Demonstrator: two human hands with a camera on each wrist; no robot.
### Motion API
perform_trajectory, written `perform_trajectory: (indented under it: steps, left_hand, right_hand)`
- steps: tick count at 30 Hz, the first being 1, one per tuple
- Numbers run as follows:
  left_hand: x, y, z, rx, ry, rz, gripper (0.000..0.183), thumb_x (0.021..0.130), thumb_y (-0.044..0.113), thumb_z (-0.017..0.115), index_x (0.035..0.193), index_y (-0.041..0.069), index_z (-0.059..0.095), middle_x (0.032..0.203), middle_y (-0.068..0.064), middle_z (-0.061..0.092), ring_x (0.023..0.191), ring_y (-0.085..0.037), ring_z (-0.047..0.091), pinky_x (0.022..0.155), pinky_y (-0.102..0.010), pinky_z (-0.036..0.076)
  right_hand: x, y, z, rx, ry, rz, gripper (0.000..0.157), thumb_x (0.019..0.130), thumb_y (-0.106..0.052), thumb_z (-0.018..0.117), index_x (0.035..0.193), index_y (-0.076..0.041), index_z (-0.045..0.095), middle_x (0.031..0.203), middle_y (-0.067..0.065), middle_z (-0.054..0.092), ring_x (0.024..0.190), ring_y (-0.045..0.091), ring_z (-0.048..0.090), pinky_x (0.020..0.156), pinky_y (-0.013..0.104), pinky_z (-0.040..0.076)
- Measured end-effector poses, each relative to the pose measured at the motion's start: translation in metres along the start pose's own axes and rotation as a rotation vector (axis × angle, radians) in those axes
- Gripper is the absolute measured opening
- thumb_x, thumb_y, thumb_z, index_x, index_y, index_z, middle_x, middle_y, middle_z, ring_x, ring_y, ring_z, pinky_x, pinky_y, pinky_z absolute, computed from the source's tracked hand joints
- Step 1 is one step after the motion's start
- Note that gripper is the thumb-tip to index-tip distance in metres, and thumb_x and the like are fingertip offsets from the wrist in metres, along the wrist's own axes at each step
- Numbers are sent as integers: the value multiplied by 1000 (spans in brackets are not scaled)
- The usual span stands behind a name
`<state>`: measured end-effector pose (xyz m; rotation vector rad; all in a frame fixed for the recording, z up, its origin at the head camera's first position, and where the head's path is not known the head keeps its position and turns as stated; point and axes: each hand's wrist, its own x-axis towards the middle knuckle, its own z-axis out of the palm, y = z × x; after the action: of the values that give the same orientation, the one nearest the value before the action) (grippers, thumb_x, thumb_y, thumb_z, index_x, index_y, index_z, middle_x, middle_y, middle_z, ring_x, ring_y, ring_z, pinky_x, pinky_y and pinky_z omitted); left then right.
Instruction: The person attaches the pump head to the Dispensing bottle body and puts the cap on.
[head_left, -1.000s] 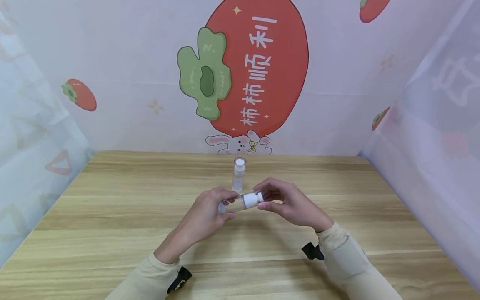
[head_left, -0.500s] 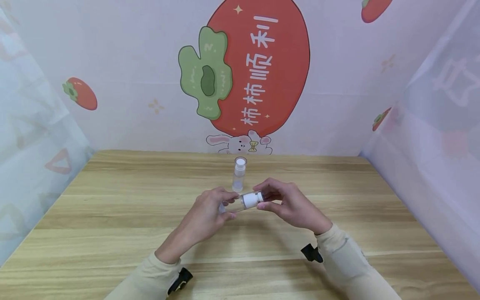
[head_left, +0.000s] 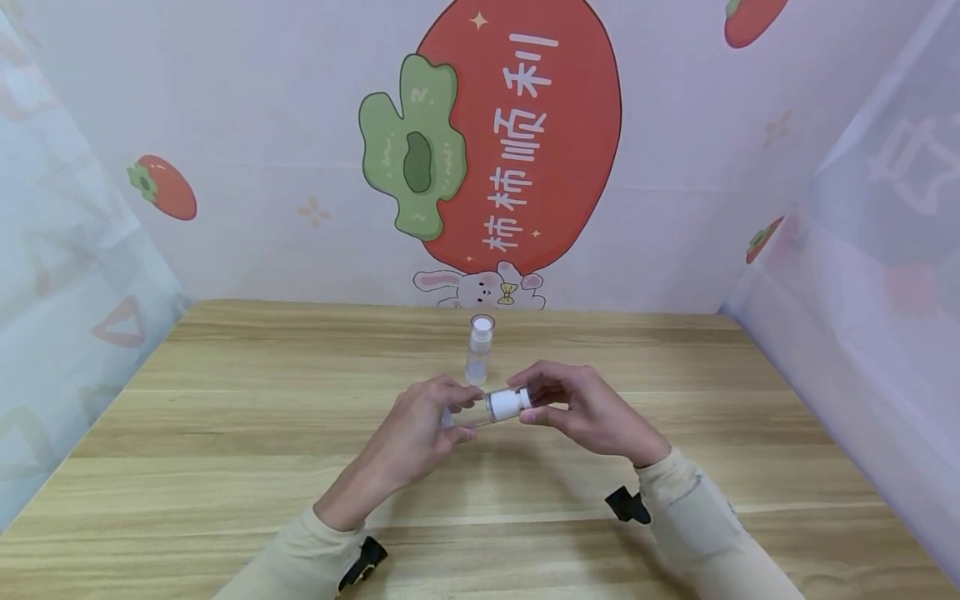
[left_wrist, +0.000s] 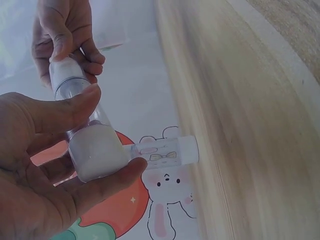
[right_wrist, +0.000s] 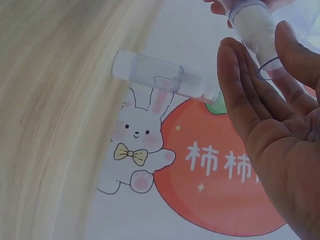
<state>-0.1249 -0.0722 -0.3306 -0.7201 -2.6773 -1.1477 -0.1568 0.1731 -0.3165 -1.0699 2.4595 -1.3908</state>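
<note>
A clear, slim bottle (head_left: 506, 403) with a white upper part lies almost level between both hands, above the table. The left hand (head_left: 420, 425) grips its base end; in the left wrist view thumb and fingers curl round the white bottom (left_wrist: 97, 152). At the opposite end, the right hand (head_left: 581, 404) holds the clear cap rim (right_wrist: 270, 67) between thumb and fingers. Part of the cap end is hidden by those fingers in the head view. Just behind the hands, a second clear bottle (head_left: 478, 354) of like shape stands upright on the table, touched by neither hand.
The wood-grain table (head_left: 225, 467) ends at a cloth backdrop (head_left: 285, 242) printed with persimmons and a rabbit. More cloth hangs at the left and right sides. Small black devices (head_left: 628, 505) sit at both sleeve cuffs.
Both hands and the held bottle have shifted slightly right and down in the head view. Their hold looks the same, and the upright bottle stays where it was.
</note>
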Motion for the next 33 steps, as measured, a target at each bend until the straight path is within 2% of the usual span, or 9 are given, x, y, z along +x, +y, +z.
perform_trajectory:
  steps: [6,12,18,25,29,33]
  left_hand:
    - [0,0,-1,-1,15,12,36,76,2,87,111,4,77,103,-5,72,86,-18,63,73,-38,55]
    - [0,0,-2,-25,35,-11,36,76,-1,87,110,3,77,104,-7,73,86,-22,64,72,-39,53]
    - [0,0,-2,-36,22,-4,36,77,-1,86,112,2,77,108,-12,73,86,-25,65,72,-39,54]
    - [1,0,-1,-46,35,0,39,76,-2,87,113,1,75,106,-11,73,91,-26,67,79,-44,56]
    - [1,-1,1,-76,42,-20,38,77,-3,86,112,0,73,106,-12,73,93,-27,68,84,-46,56]
    - [2,-1,3,-113,36,-77,34,78,-3,85,110,1,72,104,-12,73,94,-29,67,86,-47,55]
  right_hand:
    - [0,-2,1,-2,25,2,33,89,-5,77,121,-7,68,109,3,71,92,18,69,85,38,58]
    - [0,-4,4,-34,65,-4,34,88,-6,78,120,-7,68,110,2,71,91,16,70,85,38,58]
    - [0,-4,4,-28,49,4,35,88,-5,78,121,-7,68,110,3,71,92,17,69,86,33,58]
    - [2,-5,2,-48,42,13,33,92,-10,76,123,-8,66,110,1,70,93,16,68,87,35,57]
    - [0,-3,-1,-82,38,22,45,92,-16,77,133,-11,60,109,0,70,96,14,68,90,35,56]
    - [-3,-2,-8,-100,34,44,59,88,-19,81,140,-13,53,110,0,69,99,14,68,93,35,54]
